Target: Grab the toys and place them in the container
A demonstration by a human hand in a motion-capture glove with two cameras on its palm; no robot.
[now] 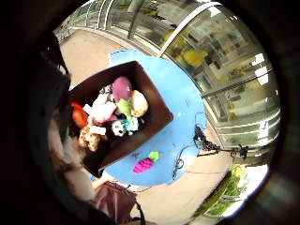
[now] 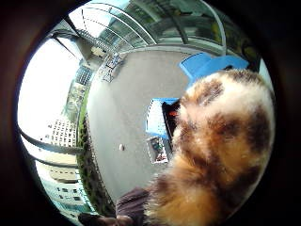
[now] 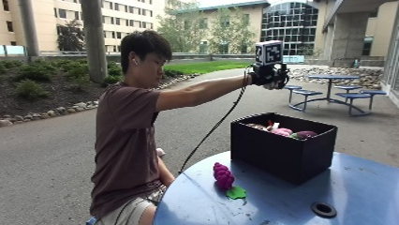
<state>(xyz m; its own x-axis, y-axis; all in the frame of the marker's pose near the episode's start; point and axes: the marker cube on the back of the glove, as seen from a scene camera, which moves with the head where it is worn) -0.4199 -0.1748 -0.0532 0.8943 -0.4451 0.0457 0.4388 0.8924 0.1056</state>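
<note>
Only the thumb-side palm view reveals the fluffy brown-and-cream spotted plush toy (image 2: 221, 150) that the gloved right grip (image 3: 269, 75) clamps on, raised above the black rectangular container (image 3: 284, 150). Beside the container on the round blue bench (image 3: 280, 201) lies a knobbly magenta grape toy with a green leaf (image 3: 225, 180).

Bright toys against a black container (image 3: 284, 150) on a round blue table (image 3: 349, 187)

A magenta grape toy (image 3: 223, 176) with a green leaf lies at the box's 8 o'clock. The black-gloved right hand (image 3: 269, 75) carries a patchy brown, tan and cream plush (image 2: 225, 150). Inside: purple, pink, yellow, red and spotted toys (image 1: 115, 112).
</note>
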